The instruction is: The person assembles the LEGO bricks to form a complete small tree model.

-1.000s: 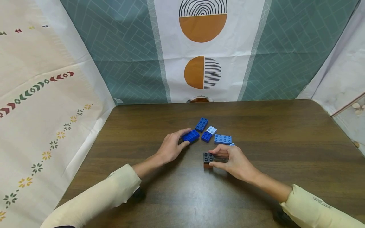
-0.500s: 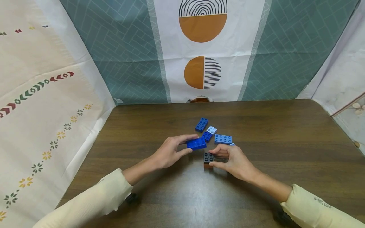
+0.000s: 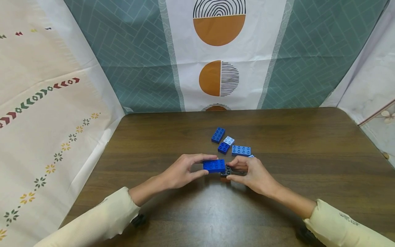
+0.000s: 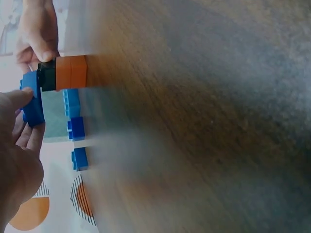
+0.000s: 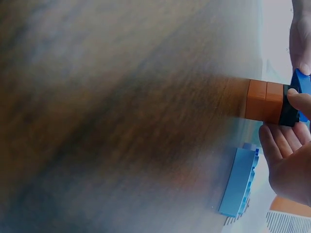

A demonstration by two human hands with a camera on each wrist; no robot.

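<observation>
Probably light, stiff plastic, so we're fine: left hand (image 3: 186, 171) pinching the blue brick (image 3: 214, 166) at twelve and six o'clock, right hand (image 3: 255, 173) pinching the black brick (image 4: 48, 77).

Smooth, hard-looking plastic in the blue brick (image 3: 214, 166), moulded and studded. Similar plastic in the black brick (image 4: 47, 76), with a faint gloss, and in the orange bricks (image 4: 78, 73), flat-sided with a soft sheen. Moulded, smooth plastic again in the light-blue brick (image 3: 241, 151). Dark wood grain across the counter (image 3: 293, 154), smooth and semi-glossy, with a hazy pale shine. Creased, matt, printed cloth in the teal-and-white backdrop (image 3: 148, 68); soft, matt fabric in the sleeves (image 3: 105, 216).
</observation>
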